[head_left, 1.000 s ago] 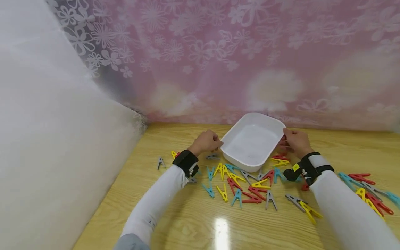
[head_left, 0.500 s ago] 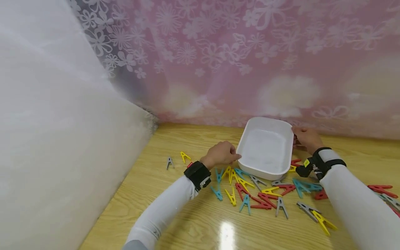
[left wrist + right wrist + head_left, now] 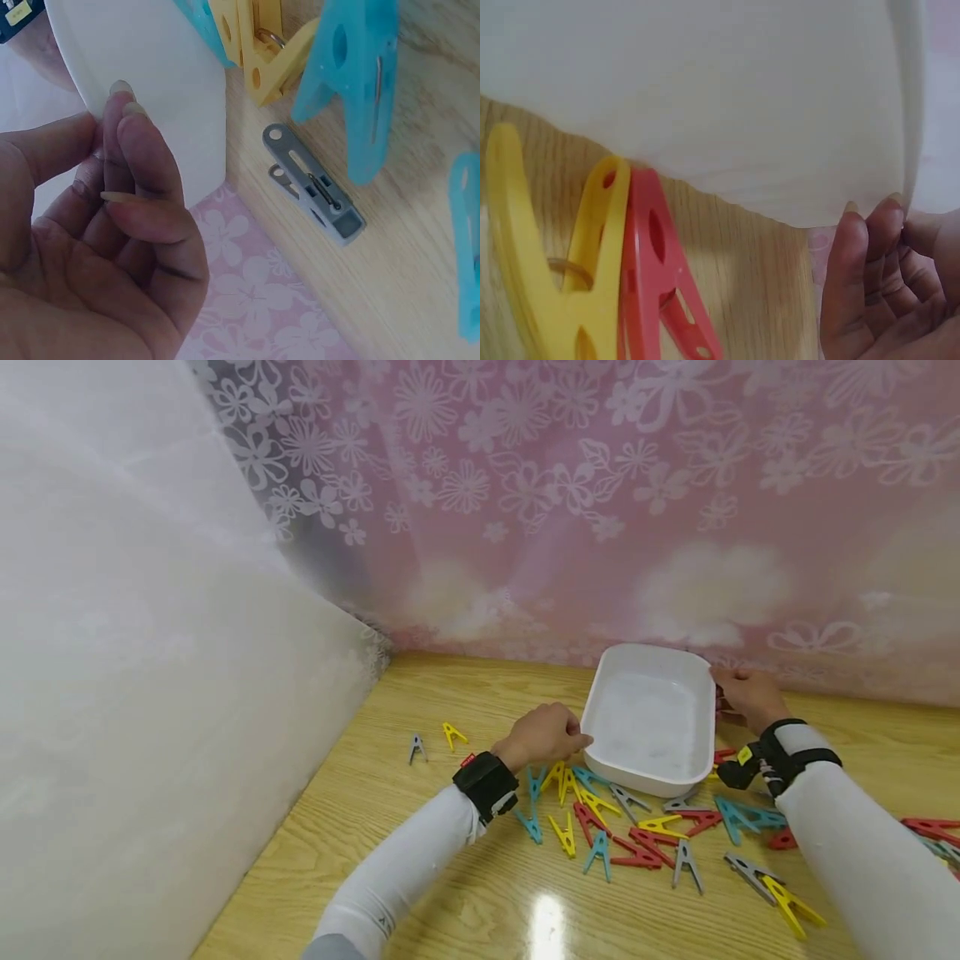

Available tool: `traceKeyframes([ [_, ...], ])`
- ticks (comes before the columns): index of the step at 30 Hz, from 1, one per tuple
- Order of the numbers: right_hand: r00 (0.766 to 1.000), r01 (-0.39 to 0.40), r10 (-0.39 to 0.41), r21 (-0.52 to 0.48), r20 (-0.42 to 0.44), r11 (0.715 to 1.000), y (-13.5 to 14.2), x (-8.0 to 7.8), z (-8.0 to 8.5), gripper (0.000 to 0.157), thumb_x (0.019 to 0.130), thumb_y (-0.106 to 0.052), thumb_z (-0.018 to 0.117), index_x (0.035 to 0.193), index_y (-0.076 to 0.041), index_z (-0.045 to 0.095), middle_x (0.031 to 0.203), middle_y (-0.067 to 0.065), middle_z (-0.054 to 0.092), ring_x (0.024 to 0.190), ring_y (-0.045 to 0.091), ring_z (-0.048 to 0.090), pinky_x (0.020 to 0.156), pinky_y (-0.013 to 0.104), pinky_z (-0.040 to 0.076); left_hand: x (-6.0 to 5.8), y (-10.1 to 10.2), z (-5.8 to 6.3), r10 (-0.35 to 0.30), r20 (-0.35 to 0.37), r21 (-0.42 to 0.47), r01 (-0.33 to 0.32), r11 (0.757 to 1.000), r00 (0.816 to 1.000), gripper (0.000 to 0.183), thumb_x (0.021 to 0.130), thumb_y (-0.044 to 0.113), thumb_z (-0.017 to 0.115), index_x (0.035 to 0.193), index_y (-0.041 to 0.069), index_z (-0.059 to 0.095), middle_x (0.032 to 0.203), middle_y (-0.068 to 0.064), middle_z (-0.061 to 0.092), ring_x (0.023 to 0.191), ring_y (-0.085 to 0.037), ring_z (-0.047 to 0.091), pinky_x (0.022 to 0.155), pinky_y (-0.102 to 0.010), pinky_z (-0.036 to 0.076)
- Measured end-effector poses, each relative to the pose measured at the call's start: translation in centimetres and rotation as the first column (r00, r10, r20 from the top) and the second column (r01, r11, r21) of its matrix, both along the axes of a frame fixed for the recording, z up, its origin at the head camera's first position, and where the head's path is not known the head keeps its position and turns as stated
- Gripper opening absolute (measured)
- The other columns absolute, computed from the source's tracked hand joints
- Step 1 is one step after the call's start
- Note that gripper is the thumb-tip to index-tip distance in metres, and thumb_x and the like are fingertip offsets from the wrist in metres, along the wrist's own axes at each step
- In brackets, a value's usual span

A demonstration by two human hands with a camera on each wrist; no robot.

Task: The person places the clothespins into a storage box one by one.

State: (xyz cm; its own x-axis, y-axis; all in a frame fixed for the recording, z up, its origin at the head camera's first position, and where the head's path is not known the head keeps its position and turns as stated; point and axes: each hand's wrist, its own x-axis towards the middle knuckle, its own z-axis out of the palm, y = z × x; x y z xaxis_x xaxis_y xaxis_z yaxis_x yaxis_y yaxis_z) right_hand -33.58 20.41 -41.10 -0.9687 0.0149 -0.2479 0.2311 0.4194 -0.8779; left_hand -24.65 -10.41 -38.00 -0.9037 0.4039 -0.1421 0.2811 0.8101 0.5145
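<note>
A: Pink flowered cloth (image 3: 525, 527) across the back, a white sheet (image 3: 150, 693) on the left, wood-grain table (image 3: 450, 860) below. Where is the white tray (image 3: 651, 714)?

B: Towards the back of the table, its far end just beside the cloth, right side up. I can't tell whether its whole base rests on the wood

A: And the fingers?

B: The left hand (image 3: 543, 733) pinches the rim on the tray's left side, towards the near end; the wrist view shows thumb and fingertips meeting there. The right hand (image 3: 752, 696) pinches the opposite rim near the far corner, thumb on one side of the wall, fingers on the other

A: What lies around them?

B: A spread of pegs (image 3: 651, 841) in yellow, red, teal and grey, mostly in front of the tray. A grey peg (image 3: 313, 186) lies near the left hand. By the right hand's side of the tray, a yellow peg (image 3: 606, 259) and a red peg (image 3: 646, 281) touch each other

A: Any others?

B: Two well apart on the left, one grey, one yellow, and more by the right sleeve (image 3: 862, 852)
</note>
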Motion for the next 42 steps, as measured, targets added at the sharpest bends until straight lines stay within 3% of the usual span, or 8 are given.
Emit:
traceKeyframes([
  [4,1.000,0.013,-0.013,-0.001,-0.011,1.000,0.3,0.3,-0.3,0.071,0.099,-0.051,0.037,0.138,0.008,0.039,0.119,0.022,0.048,0.088,0.026,0.058,0.076,0.039,0.054,0.2,0.3,-0.1,-0.004,-0.010,-0.004,0.004,1.000,1.000,0.032,0.097,0.033,0.057,0.082,0.009,0.072,0.063,0.006,0.062,0.052,-0.010,0.052,0.048,-0.022,0.036],
  [7,0.998,0.050,-0.051,-0.021,-0.025,0.999,0.4,0.4,-0.4,0.064,0.100,-0.048,0.038,0.131,0.007,0.047,0.104,0.017,0.055,0.077,0.020,0.060,0.070,0.036,0.055,0.4,0.1,-0.3,0.006,-0.020,-0.005,-0.006,1.000,1.000,0.040,0.099,0.037,0.051,0.076,0.011,0.070,0.061,0.007,0.060,0.049,-0.011,0.049,0.044,-0.023,0.032],
  [11,0.997,0.040,-0.042,-0.027,-0.067,0.999,0.6,0.9,-0.2,0.055,0.102,-0.043,0.030,0.116,0.006,0.050,0.086,0.008,0.056,0.067,0.014,0.059,0.065,0.032,0.055,0.2,-1.1,-0.5,0.069,-0.047,-0.002,-0.069,0.998,0.997,0.053,0.103,0.040,0.039,0.068,0.012,0.066,0.060,0.006,0.059,0.046,-0.014,0.045,0.041,-0.025,0.026],
  [15,0.993,0.003,0.000,0.019,-0.114,1.000,1.9,2.2,0.4,0.059,0.103,-0.045,0.023,0.118,0.007,0.046,0.090,0.010,0.056,0.072,0.017,0.060,0.068,0.031,0.055,-0.9,-1.7,-0.7,0.131,-0.050,0.080,-0.126,0.989,0.990,0.052,0.104,0.039,0.034,0.078,0.008,0.068,0.065,0.000,0.061,0.049,-0.015,0.047,0.044,-0.026,0.030],
  [21,0.989,-0.023,0.034,0.081,-0.143,0.996,3.7,4.4,1.1,0.061,0.103,-0.044,0.022,0.121,0.008,0.047,0.100,0.017,0.056,0.076,0.020,0.062,0.069,0.030,0.054,-3.5,-0.8,-1.0,0.109,0.117,0.329,-0.142,0.934,0.987,0.039,0.104,0.033,0.038,0.113,-0.001,0.055,0.089,-0.017,0.061,0.066,-0.030,0.058,0.055,-0.033,0.046],
  [24,0.984,-0.047,0.062,0.096,-0.166,0.994,4.3,5.4,1.3,0.060,0.104,-0.043,0.024,0.120,0.010,0.048,0.099,0.017,0.057,0.076,0.019,0.063,0.067,0.029,0.054,-4.8,0.2,-0.9,0.119,0.188,0.390,-0.185,0.902,0.975,0.036,0.104,0.032,0.040,0.119,0.001,0.049,0.095,-0.020,0.059,0.074,-0.035,0.059,0.063,-0.040,0.052],
  [34,0.967,-0.103,0.118,0.076,-0.227,0.992,6.5,8.7,1.4,0.058,0.104,-0.043,0.029,0.115,0.010,0.050,0.096,0.019,0.058,0.074,0.020,0.063,0.067,0.031,0.055,-7.7,3.7,-1.2,0.141,0.148,0.296,-0.180,0.938,0.979,0.038,0.103,0.028,0.041,0.129,0.000,0.049,0.098,-0.014,0.061,0.068,-0.021,0.063,0.057,-0.040,0.054],
  [42,0.963,-0.115,0.142,0.126,-0.229,0.985,8.4,10.3,1.0,0.055,0.104,-0.040,0.031,0.117,0.010,0.050,0.102,0.028,0.054,0.080,0.030,0.062,0.067,0.031,0.054,-8.5,5.0,-2.2,0.122,0.095,0.091,-0.130,0.987,0.988,0.032,0.102,0.013,0.037,0.131,0.002,0.048,0.096,-0.014,0.060,0.066,-0.022,0.061,0.052,-0.031,0.049],
])
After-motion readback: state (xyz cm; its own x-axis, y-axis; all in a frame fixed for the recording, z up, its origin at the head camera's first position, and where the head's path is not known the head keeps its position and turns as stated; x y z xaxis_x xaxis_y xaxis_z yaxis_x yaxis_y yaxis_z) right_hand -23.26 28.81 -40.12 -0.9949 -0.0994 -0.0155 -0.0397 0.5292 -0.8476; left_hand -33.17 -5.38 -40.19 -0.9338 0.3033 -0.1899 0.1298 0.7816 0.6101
